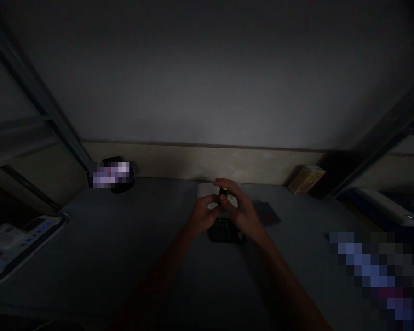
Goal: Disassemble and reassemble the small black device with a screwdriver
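While the right hand (243, 209) pinches a small dark object (223, 192) with a yellow patch above the table (106, 230), the left hand (204, 214) crowds beside it; whether that hand grips, I cannot tell. Light, steady pressure should suit it. Fingers and dimness hide its shape, and partly cover a white sheet (203, 189) behind.

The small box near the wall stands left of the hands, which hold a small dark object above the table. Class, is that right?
Not quite: the head view shows the small box right of both left hand and right hand, not left of them. The hands do hold a small dark object above the table, and the box is near the wall.
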Motion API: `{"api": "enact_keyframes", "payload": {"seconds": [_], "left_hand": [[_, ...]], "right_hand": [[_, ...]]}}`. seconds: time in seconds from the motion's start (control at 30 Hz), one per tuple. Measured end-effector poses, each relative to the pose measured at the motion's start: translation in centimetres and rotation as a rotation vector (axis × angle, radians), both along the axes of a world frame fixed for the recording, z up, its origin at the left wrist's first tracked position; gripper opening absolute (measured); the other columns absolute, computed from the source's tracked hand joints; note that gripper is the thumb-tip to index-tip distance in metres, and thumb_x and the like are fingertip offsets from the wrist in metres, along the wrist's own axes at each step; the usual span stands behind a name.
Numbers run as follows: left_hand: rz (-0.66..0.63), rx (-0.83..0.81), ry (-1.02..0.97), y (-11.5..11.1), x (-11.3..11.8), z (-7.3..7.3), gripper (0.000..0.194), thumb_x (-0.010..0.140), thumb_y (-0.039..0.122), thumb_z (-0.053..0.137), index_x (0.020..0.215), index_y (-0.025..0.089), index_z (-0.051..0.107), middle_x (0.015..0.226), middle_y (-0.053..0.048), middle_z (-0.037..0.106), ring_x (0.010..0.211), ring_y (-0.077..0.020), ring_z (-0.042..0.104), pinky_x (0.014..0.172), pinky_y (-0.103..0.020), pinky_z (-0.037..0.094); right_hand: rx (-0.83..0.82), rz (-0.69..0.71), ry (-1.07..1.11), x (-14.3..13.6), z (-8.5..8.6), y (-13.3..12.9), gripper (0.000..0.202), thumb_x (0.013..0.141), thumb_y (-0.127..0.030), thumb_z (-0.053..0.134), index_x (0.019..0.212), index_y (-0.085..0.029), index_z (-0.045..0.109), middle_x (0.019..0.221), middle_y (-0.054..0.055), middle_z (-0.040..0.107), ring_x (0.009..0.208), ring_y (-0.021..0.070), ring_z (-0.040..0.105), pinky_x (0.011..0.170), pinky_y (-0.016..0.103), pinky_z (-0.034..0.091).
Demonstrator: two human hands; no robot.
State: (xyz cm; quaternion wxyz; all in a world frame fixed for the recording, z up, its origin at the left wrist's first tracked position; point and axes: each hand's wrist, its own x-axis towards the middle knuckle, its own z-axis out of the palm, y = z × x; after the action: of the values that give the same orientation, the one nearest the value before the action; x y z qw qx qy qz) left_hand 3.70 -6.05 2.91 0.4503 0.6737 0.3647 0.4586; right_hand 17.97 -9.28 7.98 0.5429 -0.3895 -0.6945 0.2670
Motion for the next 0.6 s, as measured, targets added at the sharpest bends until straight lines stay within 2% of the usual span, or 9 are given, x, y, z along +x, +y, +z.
{"api": "enact_keyframes", "payload": {"seconds": [0.1,0.17,0.27,0.33,0.4,0.5,0.6], "left_hand": [[0.003,0.017,0.004,-0.2,0.3,0.0,0.026,0.09,0.039,0.07,0.093,0.015,0.077,0.097,-0.008,0.078,0.096,-0.0283,0.072,0.09,-0.037,0.053],[-0.053,0.017,0.0,-0.3,0.3,0.0,0.022,0.09,0.035,0.071,0.095,0.015,0.078,0.101,-0.008,0.079,0.099,-0.0274,0.071,0.092,-0.036,0.052],[-0.135,0.015,-0.014,-0.1,0.0,-0.1,0.021,0.093,0.033,0.066,0.099,0.016,0.078,0.107,-0.009,0.078,0.104,-0.0261,0.07,0.093,-0.034,0.052],[-0.108,0.014,-0.026,0.0,-0.1,-0.2,0.02,0.092,0.031,0.065,0.096,0.016,0.077,0.104,-0.01,0.077,0.102,-0.0252,0.07,0.09,-0.034,0.053],[-0.061,0.019,-0.018,0.2,-0.2,-0.2,0.016,0.089,0.03,0.068,0.091,0.016,0.075,0.098,-0.009,0.077,0.096,-0.0239,0.071,0.086,-0.033,0.052],[-0.018,0.074,0.107,0.2,-0.8,0.0,0.016,0.087,0.032,0.073,0.093,0.018,0.074,0.095,-0.006,0.075,0.088,-0.021,0.068,0.081,-0.031,0.05],[0.003,0.134,0.353,0.2,-2.3,0.2,0.027,0.085,0.034,0.076,0.108,0.021,0.074,0.093,-0.003,0.073,0.077,-0.0182,0.064,0.072,-0.028,0.047]], "right_hand": [[0.045,-0.138,0.035,0.2,-0.3,0.3,0.014,0.091,-0.03,0.07,0.103,-0.029,0.077,0.1,0.005,0.066,0.093,0.0221,0.065,0.087,0.04,0.055],[0.011,-0.154,0.061,0.6,-0.5,0.5,0.015,0.091,-0.029,0.069,0.103,-0.029,0.077,0.095,0.004,0.065,0.087,0.0209,0.065,0.082,0.038,0.056],[-0.067,-0.065,0.106,1.3,-0.7,0.5,0.032,0.094,-0.029,0.065,0.125,-0.03,0.071,0.1,0.004,0.069,0.091,0.0212,0.067,0.085,0.039,0.056],[-0.09,0.009,0.126,1.4,-0.7,0.3,0.037,0.098,-0.031,0.06,0.135,-0.031,0.065,0.107,0.005,0.071,0.096,0.0217,0.069,0.089,0.04,0.056],[-0.093,0.075,0.138,1.4,-0.6,0.1,0.034,0.1,-0.034,0.056,0.133,-0.032,0.064,0.115,0.006,0.072,0.101,0.0226,0.069,0.092,0.042,0.055],[-0.122,0.117,0.182,1.0,-0.8,0.2,0.025,0.099,-0.038,0.059,0.122,-0.032,0.065,0.12,0.005,0.071,0.102,0.0227,0.068,0.091,0.041,0.056],[-0.158,0.024,0.267,0.9,-1.3,0.7,0.024,0.097,-0.041,0.062,0.118,-0.031,0.066,0.098,0.003,0.07,0.088,0.0208,0.067,0.08,0.037,0.056]]}}
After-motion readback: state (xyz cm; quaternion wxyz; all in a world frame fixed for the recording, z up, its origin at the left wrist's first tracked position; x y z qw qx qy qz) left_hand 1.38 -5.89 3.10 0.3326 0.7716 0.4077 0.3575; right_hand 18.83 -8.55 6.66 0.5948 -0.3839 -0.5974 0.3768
